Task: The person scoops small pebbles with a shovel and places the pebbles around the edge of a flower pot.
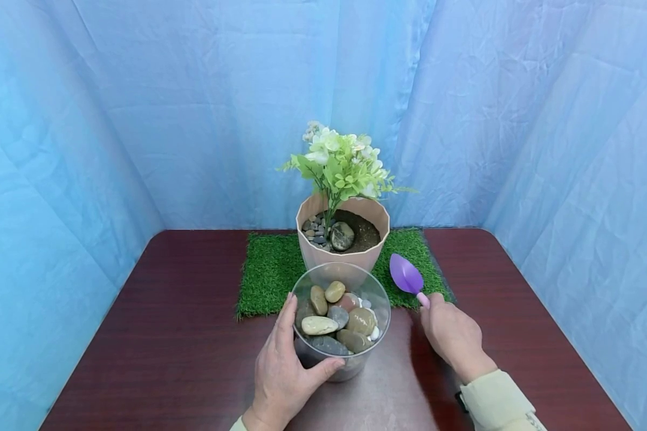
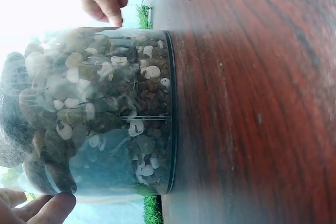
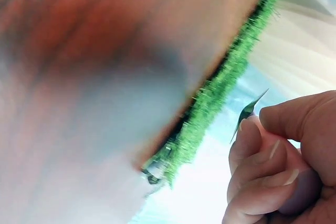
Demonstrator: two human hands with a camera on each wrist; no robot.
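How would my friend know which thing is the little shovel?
On the dark red table, find the green grass mat. By its right end, the right hand holds the little shovel. Unlike the mat and the clear tub nearby, it has a pointed purple scoop.

A pale greenish-cream right sleeve (image 1: 498,400) is worn, some black strap-looking bit (image 1: 461,402) is seen at its edge, and a similarly pale left sleeve (image 1: 239,425) is barely shown.

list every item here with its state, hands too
Left hand, holding the clear container
Right hand, gripping the trowel
Clear container, upright, uncovered, holding stones
Trowel, held up, carrying nothing
Pot, upright, uncovered, partly filled with soil and stones
Flowers, standing upright in the pot
Grass mat, lying flat under the pot
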